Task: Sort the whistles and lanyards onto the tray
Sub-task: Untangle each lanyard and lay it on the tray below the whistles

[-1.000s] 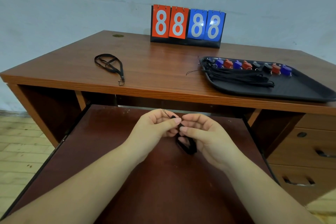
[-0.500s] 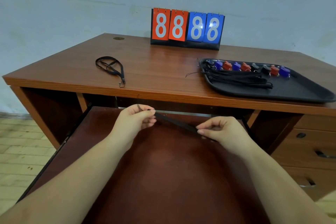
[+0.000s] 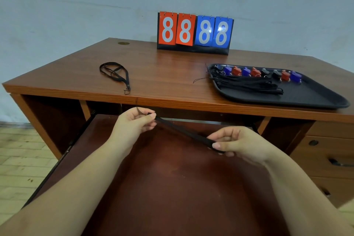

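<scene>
Mid-frame, black lanyard (image 3: 183,133) stretched taut between left hand (image 3: 134,122) and right hand (image 3: 236,143), each grip pinching 1 end; tray (image 3: 306,99) at right.

The light was soft, even and fairly bright, with white glare spots on the blue cards of the scoreboard (image 3: 195,32) and deep shadow under the counter (image 3: 172,74). The wide lens bowed the counter's edges near the frame's sides. The right hand (image 3: 237,143) looked slightly smeared.
</scene>
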